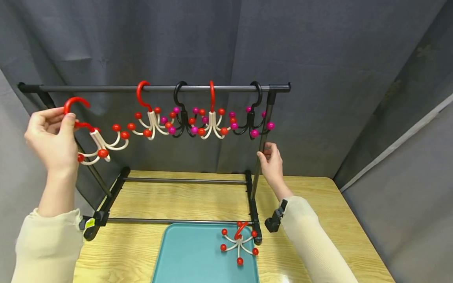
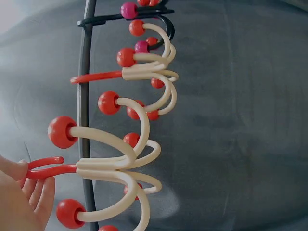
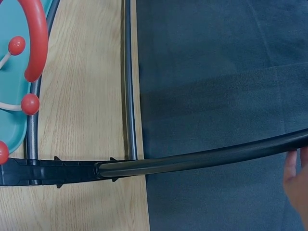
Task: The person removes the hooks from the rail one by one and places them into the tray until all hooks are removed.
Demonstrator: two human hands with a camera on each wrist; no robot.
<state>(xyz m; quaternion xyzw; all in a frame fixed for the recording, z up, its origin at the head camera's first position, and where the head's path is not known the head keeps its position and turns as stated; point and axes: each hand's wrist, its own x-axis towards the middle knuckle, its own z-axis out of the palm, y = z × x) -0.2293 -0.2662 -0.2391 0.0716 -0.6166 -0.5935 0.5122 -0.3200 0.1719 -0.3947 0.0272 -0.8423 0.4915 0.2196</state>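
My left hand [image 1: 54, 137] pinches the red hook of a cream octopus hanger [image 1: 97, 137] with red ball tips. This hanger is tilted in front of the rack's left end, its hook below the top bar in the head view. In the left wrist view the left hand [image 2: 29, 192] has thumb and fingers on the hook. Far to the right, my right hand [image 1: 271, 163] grips the upright post [image 1: 267, 122] of the black garment rack, thumb on one side. Only its fingertips [image 3: 290, 166] against the post show in the right wrist view.
From the top bar [image 1: 106, 89] hang two cream-and-red hangers [image 1: 153, 124] and two black hangers [image 1: 183, 118] with magenta balls. Another cream-and-red hanger [image 1: 239, 243] lies on a teal tray [image 1: 191, 255] at the rack's front right. Grey curtain [image 1: 318, 78] surrounds the wooden table [image 1: 311, 204].
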